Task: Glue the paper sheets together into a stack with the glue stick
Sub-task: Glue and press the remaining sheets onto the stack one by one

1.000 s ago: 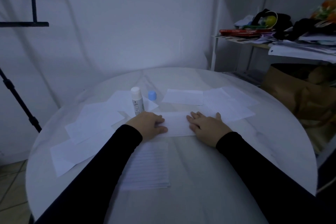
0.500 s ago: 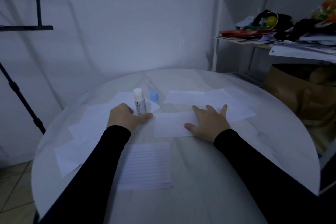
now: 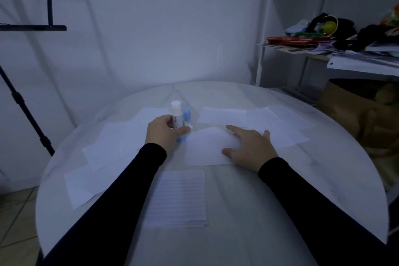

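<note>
My left hand (image 3: 164, 131) grips the white glue stick (image 3: 176, 114), lifted a little off the round white table (image 3: 259, 211); the stick's blue base shows below my fingers. Its blue cap (image 3: 187, 114) stands just behind the stick. My right hand (image 3: 248, 147) lies flat with spread fingers on a lined sheet (image 3: 205, 147) in the middle of the table. A small stack of lined sheets (image 3: 179, 198) lies nearer to me. Loose white sheets lie to the left (image 3: 112, 142) and to the right (image 3: 278, 127).
A black stand pole (image 3: 28, 114) rises at the left beside the table. At the right, a white shelf (image 3: 356, 65) carries books, clothes and papers, with a brown paper bag (image 3: 356, 114) under it, close to the table's edge.
My left hand left the lined sheet, reached left to the glue stick, closed round it and lifted it. My right hand stayed on the sheet and spread its fingers.
</note>
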`<act>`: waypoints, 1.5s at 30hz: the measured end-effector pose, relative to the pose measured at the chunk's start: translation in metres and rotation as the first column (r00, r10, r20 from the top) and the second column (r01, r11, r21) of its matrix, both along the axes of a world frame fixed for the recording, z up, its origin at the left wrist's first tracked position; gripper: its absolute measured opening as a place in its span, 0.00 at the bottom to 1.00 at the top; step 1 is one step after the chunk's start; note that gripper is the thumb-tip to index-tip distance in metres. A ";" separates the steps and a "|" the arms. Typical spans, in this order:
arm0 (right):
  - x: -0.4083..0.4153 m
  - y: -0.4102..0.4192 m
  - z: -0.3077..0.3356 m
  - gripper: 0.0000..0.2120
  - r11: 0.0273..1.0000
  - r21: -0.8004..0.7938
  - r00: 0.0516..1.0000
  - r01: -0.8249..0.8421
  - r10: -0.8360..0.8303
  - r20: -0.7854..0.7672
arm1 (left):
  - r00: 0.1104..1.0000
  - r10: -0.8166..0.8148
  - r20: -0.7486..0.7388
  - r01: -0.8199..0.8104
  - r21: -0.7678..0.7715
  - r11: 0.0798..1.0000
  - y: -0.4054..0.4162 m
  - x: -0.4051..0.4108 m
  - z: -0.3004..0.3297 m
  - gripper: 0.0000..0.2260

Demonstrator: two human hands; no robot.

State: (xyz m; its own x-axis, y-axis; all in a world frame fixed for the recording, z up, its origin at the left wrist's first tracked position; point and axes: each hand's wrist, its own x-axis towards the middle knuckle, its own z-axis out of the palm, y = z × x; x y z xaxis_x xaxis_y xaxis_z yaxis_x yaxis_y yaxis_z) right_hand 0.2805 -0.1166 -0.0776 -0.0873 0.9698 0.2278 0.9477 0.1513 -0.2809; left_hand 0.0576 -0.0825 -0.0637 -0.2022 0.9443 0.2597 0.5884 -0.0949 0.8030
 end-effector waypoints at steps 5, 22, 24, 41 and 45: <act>0.004 0.000 0.006 0.27 0.989 0.128 0.905 -0.073 0.119 -0.407 | 0.999 -0.006 0.038 0.006 -0.004 1.000 0.008 0.005 -0.001 0.15; -0.023 -0.014 0.045 0.05 0.949 0.315 0.630 -0.032 0.264 -0.730 | 0.926 -0.269 0.264 0.287 -0.032 0.957 -0.047 -0.040 0.032 0.10; -0.032 -0.011 0.040 0.04 0.973 0.226 0.613 -0.055 0.211 -0.761 | 0.926 -0.255 0.277 0.274 -0.034 0.961 -0.051 -0.049 0.037 0.10; -0.073 -0.018 0.021 0.11 0.921 -0.240 0.915 -0.308 0.218 -0.339 | 0.854 -0.360 -0.376 0.085 -0.581 0.809 -0.075 -0.093 0.033 0.17; -0.073 -0.013 0.023 0.16 0.938 -0.236 0.939 -0.254 0.181 -0.293 | 0.819 -0.293 -0.494 -0.013 -0.525 0.851 -0.072 -0.092 0.035 0.22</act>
